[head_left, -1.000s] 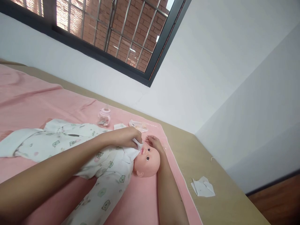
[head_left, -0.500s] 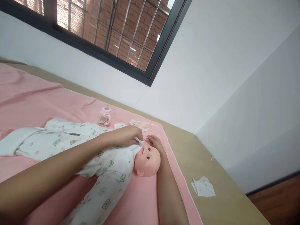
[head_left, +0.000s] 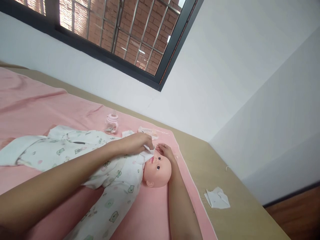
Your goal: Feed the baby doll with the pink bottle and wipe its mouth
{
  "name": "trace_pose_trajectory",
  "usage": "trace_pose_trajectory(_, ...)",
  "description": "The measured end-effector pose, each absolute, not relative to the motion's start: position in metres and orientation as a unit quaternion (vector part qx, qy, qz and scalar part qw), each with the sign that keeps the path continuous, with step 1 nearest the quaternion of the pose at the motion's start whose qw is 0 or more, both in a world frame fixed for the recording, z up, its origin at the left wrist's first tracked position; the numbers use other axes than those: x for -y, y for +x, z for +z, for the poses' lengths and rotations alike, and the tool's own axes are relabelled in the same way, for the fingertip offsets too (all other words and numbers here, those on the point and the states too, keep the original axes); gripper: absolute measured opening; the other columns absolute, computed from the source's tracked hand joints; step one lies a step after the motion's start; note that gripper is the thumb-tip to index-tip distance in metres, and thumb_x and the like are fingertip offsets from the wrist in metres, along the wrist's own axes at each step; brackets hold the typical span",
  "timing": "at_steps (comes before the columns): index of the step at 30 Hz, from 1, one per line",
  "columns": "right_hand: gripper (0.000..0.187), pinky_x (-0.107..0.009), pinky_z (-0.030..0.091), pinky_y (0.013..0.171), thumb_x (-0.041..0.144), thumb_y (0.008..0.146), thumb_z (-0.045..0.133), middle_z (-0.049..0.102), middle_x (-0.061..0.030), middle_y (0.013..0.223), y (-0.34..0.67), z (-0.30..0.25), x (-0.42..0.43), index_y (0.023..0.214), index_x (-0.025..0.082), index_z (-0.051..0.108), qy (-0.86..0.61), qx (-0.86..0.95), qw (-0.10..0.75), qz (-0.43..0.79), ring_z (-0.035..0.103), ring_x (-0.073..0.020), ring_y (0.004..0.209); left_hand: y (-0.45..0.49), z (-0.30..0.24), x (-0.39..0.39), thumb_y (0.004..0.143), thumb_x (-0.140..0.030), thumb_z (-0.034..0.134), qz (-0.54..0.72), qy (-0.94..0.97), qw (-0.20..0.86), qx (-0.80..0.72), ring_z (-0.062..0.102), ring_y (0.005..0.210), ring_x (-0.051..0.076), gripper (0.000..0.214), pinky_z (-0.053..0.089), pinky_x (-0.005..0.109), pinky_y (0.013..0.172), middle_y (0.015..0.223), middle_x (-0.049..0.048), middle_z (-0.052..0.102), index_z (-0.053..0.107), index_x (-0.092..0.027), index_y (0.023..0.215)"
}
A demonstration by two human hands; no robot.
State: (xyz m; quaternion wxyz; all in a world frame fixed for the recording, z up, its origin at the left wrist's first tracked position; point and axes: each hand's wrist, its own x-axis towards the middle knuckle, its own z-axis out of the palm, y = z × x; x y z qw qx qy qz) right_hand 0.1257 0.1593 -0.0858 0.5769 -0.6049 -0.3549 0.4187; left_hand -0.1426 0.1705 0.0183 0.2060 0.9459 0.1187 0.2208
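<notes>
A bald baby doll (head_left: 160, 173) in a white patterned bodysuit (head_left: 117, 186) lies on its back on the pink blanket (head_left: 150, 213). My left hand (head_left: 138, 143) is closed on a thin white cloth (head_left: 148, 154) and presses it against the doll's chin, just beside the mouth. On the far side of the head, my right hand (head_left: 163, 149) is open, its fingers stretched out by the doll's cheek. The right forearm runs along the crown of the head, and the head hides part of that hand.
A pink-capped baby bottle (head_left: 111, 123) stands on the blanket beyond the doll's body. A clear plastic packet (head_left: 148, 131) lies past my hands. To the right, a folded white tissue (head_left: 217, 198) rests on the wooden surface (head_left: 200, 160). A wall with a barred window (head_left: 140, 36) stands behind.
The white cloth in my left hand has shifted slightly and spreads wider at the doll's chin. My right hand has stayed nearly in place.
</notes>
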Motion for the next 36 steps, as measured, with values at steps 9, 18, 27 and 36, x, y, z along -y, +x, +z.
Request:
trace_pose_trajectory(9, 0.02, -0.027, 0.054, 0.08, 0.02, 0.067, 0.068, 0.072, -0.0032, 0.08, 0.126, -0.087, -0.161, 0.086, 0.017, 0.065, -0.612, 0.351, 0.576, 0.412, 0.068, -0.0146, 0.076, -0.147, 0.033, -0.162, 0.063, 0.01, 0.038, 0.215, 0.932, 0.275, -0.103, 0.06, 0.084, 0.013, 0.048, 0.04, 0.018, 0.074, 0.093, 0.0012, 0.064, 0.071, -0.017, 0.085)
trace_pose_trajectory(18, 0.017, -0.028, 0.054, 0.081, 0.019, 0.068, 0.067, 0.072, -0.0038, 0.077, 0.127, -0.088, -0.161, 0.085, 0.017, 0.066, -0.618, 0.352, 0.573, 0.408, 0.069, -0.0161, 0.078, -0.149, 0.034, -0.155, 0.061, 0.008, 0.037, 0.163, 0.945, 0.274, -0.075, 0.056, 0.076, 0.012, 0.041, 0.037, 0.018, 0.067, 0.087, -0.0009, 0.06, 0.067, -0.018, 0.071)
trace_pose_trajectory(27, 0.015, -0.027, 0.054, 0.081, 0.016, 0.07, 0.065, 0.072, -0.0034, 0.078, 0.125, -0.086, -0.16, 0.085, 0.017, 0.066, -0.616, 0.352, 0.575, 0.407, 0.069, -0.0147, 0.076, -0.147, 0.027, -0.162, 0.062, 0.005, 0.038, 0.185, 0.936, 0.286, -0.086, 0.055, 0.074, 0.013, 0.032, 0.036, 0.02, 0.065, 0.085, -0.0004, 0.06, 0.062, -0.017, 0.065)
trace_pose_trajectory(36, 0.015, -0.027, 0.054, 0.081, 0.018, 0.07, 0.066, 0.072, -0.0034, 0.077, 0.126, -0.087, -0.16, 0.084, 0.017, 0.065, -0.611, 0.355, 0.578, 0.408, 0.069, -0.0149, 0.076, -0.144, 0.023, -0.167, 0.063, 0.006, 0.038, 0.192, 0.944, 0.241, -0.121, 0.056, 0.076, 0.014, 0.038, 0.036, 0.021, 0.068, 0.088, 0.0015, 0.06, 0.067, -0.017, 0.072)
